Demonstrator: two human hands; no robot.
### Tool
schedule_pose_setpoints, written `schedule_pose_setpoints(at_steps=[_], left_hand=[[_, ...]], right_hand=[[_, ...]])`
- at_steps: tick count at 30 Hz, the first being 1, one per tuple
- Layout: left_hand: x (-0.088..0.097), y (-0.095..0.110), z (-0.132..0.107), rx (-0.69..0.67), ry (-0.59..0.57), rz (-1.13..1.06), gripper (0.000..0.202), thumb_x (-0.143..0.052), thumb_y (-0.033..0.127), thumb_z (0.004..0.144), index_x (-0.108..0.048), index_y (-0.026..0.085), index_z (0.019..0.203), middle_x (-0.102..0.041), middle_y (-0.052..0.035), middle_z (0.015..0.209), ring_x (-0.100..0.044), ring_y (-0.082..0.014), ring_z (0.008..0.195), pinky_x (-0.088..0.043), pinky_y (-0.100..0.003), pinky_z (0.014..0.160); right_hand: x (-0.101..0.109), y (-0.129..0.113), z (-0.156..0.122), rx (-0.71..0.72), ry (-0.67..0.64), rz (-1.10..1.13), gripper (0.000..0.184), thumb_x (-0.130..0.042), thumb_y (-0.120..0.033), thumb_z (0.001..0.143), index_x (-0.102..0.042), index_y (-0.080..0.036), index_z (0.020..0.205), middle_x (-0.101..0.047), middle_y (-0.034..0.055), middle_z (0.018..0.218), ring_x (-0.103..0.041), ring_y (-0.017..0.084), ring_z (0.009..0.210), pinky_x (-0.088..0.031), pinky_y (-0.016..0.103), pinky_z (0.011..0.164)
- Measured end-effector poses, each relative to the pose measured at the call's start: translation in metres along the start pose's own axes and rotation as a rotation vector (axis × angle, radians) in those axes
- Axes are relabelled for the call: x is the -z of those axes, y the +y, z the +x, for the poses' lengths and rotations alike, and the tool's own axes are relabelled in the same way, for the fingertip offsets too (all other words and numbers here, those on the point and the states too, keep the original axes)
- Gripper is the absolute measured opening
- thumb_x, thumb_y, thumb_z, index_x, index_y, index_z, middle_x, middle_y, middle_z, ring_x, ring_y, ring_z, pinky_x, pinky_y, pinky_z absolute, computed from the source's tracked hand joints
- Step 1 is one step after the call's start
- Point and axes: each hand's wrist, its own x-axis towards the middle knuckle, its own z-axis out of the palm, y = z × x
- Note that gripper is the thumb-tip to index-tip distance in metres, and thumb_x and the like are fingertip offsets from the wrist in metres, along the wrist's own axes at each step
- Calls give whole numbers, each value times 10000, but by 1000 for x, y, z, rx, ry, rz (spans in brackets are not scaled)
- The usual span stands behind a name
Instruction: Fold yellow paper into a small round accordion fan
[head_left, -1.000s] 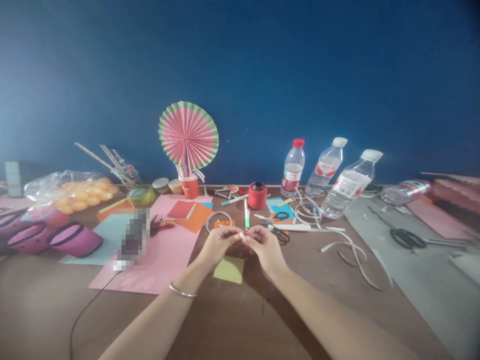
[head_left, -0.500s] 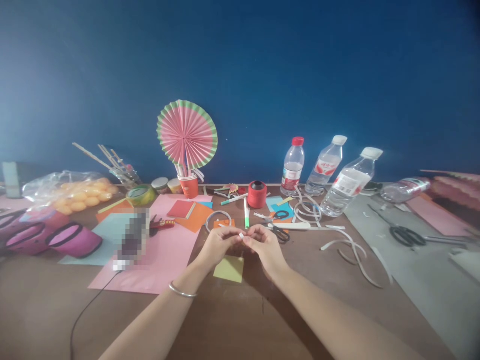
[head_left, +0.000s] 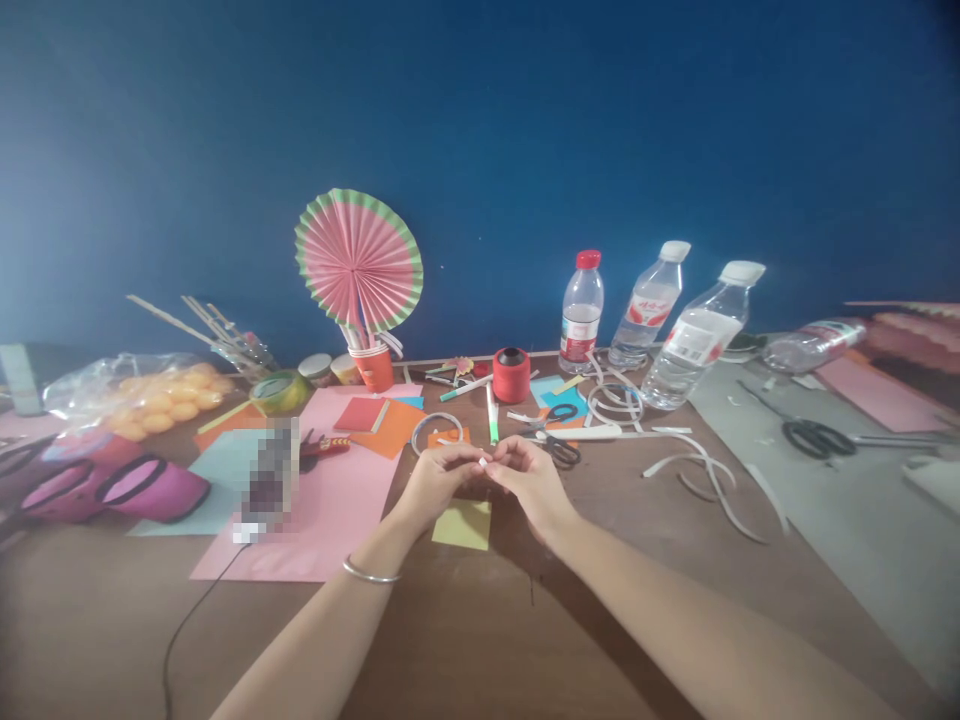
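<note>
Fingertip to fingertip, my left hand (head_left: 441, 482) and my right hand (head_left: 531, 478) pinch a tiny white piece (head_left: 482, 462) between them. Its kind is too small to make out. Both hands are closed and held above the table, the left wrist wearing a silver bangle. Beneath them lies a yellow paper square (head_left: 462, 525). Just beyond the fingertips is a green and white marker (head_left: 492, 418), with a red spool (head_left: 511, 376) behind it. Black-handled scissors (head_left: 562, 452) rest by my right hand, and a clear ring (head_left: 438, 430) lies beyond my left.
Water bottles (head_left: 646, 306) stand at the back right, near curled white strips (head_left: 701, 470). A pleated paper fan (head_left: 360, 262) rises from a red cup (head_left: 373, 370). To the left are pink paper (head_left: 352, 540), a blurred device on a cable, and a bag of orange balls (head_left: 169, 400).
The view has shifted and tilted slightly, so the bottles and fan sit higher in the picture. My hands keep the same pinch, and the white piece looks slightly turned.
</note>
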Motion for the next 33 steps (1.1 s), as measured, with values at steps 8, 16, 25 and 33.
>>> schedule_pose_setpoints(at_steps=[8,16,25,33], left_hand=[[0,0,-1,-26,-13,32,148,-655,249,647,-685,155,757,-642,-35,761,-549,-127,620,-445,-243,597],[1,-2,0,-122,-44,170,137,-633,253,673,-690,170,766,-651,-52,806,-574,-160,714,-453,-249,634],[-1,1,-2,-151,-18,277,220,-641,271,662,-691,183,857,-665,-74,925,-597,-206,873,-458,-295,794],[-7,-9,-4,-81,227,327,234,-571,330,706,-689,162,818,-693,-53,774,-634,-191,725,-503,-273,662]], right_hand=[[-1,-2,-1,-19,8,-9,195,-660,-226,587,-486,-184,665,-560,-56,555,-487,79,481,-332,194,468],[1,4,3,-10,21,-64,172,-636,-202,596,-477,-174,653,-545,-55,539,-446,66,463,-316,188,467],[7,8,5,31,96,-286,183,-634,-289,613,-493,-190,672,-560,-39,553,-528,123,501,-405,235,497],[4,3,1,118,174,-474,163,-624,-285,609,-532,-183,697,-615,1,612,-569,149,569,-443,244,531]])
